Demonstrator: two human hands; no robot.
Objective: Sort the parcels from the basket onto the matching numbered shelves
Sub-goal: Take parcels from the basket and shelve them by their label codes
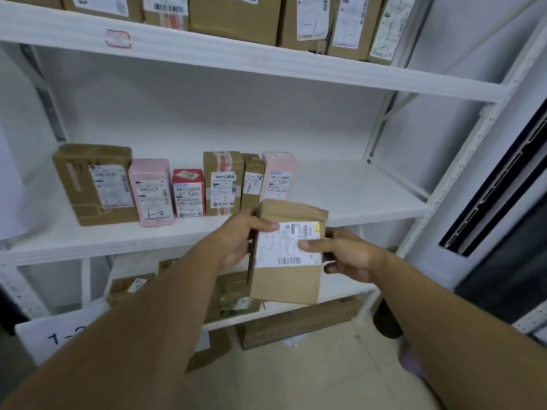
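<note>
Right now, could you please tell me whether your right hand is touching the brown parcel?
Touching. The head view shows the right hand gripping the brown parcel, its thumb lying across the white label.

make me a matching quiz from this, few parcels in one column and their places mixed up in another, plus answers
1 labelled brown parcel
2 red box
3 biggest brown box

A left end of the row on the middle shelf
B gripped by the left hand and right hand
C between a pink parcel and a taller brown box

Pairs: 1-B, 2-C, 3-A
</note>
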